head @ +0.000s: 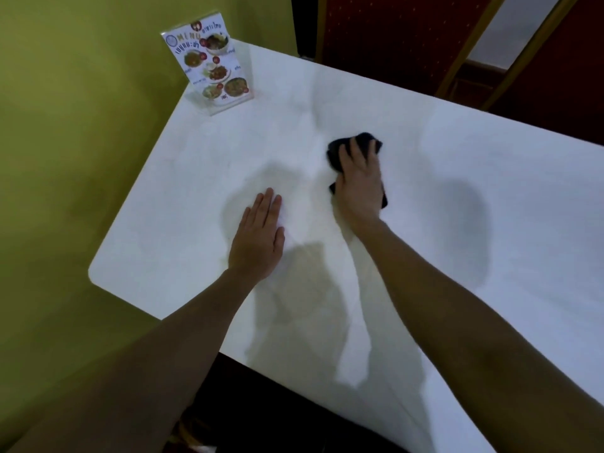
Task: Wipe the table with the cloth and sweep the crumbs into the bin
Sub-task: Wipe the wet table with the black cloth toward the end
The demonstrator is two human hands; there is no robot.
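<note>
A: Head view, single frame. What is on the table (457,197)?

B: White top, rounded near-left corner, set against a yellow-green wall (72,132). A dark cloth (361,142) lies bunched near the middle of the surface. A clear menu stand (210,65) stands upright at the far-left corner, well apart from the cloth.

A: Right hand?

B: The right hand (359,184) lies on top of the cloth, fingers curled over the bunched fabric and gripping it against the tabletop. Cloth shows beyond the fingertips and at both sides of the palm.

A: Left hand?

B: The left hand (258,233) rests palm down on the bare table, fingers straight and together, holding nothing. It sits nearer the person than the cloth and to its left, not touching it.

A: Crumbs? Bin?

B: I cannot make out crumbs; the surface is blurred, with soft shadows of the arms. Beyond the far edge, a dark red chair (408,31) with a wooden frame.
</note>
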